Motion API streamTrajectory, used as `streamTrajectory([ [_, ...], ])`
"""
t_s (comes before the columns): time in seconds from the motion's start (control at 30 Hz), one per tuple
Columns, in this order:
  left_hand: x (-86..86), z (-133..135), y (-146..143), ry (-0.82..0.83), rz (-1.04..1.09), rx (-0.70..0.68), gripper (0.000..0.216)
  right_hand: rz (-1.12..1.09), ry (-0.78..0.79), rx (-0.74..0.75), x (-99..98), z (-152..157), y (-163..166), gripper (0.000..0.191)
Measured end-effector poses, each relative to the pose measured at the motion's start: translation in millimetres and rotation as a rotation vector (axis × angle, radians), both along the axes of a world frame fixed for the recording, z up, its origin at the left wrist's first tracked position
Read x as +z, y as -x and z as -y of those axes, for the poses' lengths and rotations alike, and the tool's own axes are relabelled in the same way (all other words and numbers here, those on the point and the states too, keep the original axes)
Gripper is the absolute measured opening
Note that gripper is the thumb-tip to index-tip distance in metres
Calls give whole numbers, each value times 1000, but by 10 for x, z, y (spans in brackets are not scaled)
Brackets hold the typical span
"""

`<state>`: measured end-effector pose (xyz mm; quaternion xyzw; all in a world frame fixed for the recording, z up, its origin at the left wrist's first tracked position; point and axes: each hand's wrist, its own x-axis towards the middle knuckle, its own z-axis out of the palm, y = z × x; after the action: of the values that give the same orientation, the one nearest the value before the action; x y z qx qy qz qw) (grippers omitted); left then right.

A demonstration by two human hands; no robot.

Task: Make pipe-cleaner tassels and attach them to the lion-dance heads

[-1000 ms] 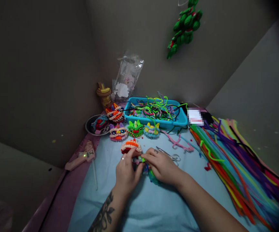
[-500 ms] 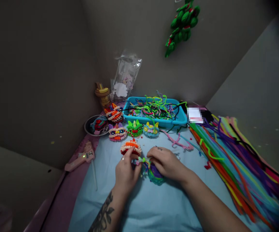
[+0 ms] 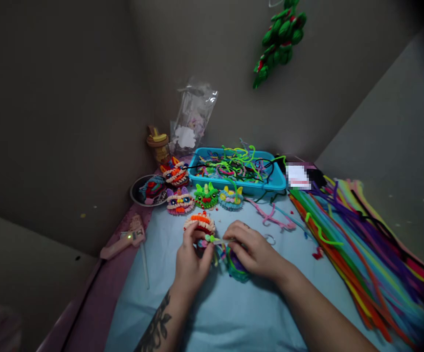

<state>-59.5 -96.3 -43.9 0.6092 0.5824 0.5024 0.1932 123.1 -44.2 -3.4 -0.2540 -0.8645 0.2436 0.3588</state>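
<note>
A small teal, purple and green pipe-cleaner figure [image 3: 234,261] lies on the light blue table cover [image 3: 234,313] between my hands. My left hand [image 3: 190,259] is closed, pinching the figure's left side. My right hand [image 3: 254,252] is closed over its right side, its fingertips pinching a thin light green stem [image 3: 215,240] that runs toward the left hand. An orange and cream pipe-cleaner figure [image 3: 199,222] sits just beyond my left fingertips.
Three more figures [image 3: 206,195] line up behind, another [image 3: 175,173] beside a dish [image 3: 149,190]. A blue tray [image 3: 239,171] holds pipe-cleaner scraps. Long coloured pipe cleaners [image 3: 351,239] fan along the right. A pink glue gun [image 3: 122,242] lies left; scissors [image 3: 268,239] hide partly behind my right hand.
My right hand has drawn the light green stem out to the right of the left fingers. The left hand shifted slightly up toward the orange figure.
</note>
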Motion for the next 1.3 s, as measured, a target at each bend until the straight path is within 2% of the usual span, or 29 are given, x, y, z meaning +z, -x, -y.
streamTrajectory([
  [0.2,-12,-2,-12,14,22,-13,51,-131,-183,-114,-65,52,67,27],
  [0.37,-31,8,-5,29,25,-10,51,-67,-236,-163,-60,106,130,20],
  [0.77,-59,-8,4,-8,11,-21,52,-69,-121,-148,-124,108,174,29],
  [1.03,-5,-3,8,-238,-349,10,52,-134,-64,-99,-144,122,214,26],
  [1.1,-29,-1,10,-214,-343,15,56,-147,-52,-90,-143,130,229,23],
  [1.23,-95,12,15,-78,-194,26,73,-194,-2,-106,-135,151,255,18],
  [1.3,-103,19,16,-42,-130,4,73,-194,26,-107,-127,156,257,15],
])
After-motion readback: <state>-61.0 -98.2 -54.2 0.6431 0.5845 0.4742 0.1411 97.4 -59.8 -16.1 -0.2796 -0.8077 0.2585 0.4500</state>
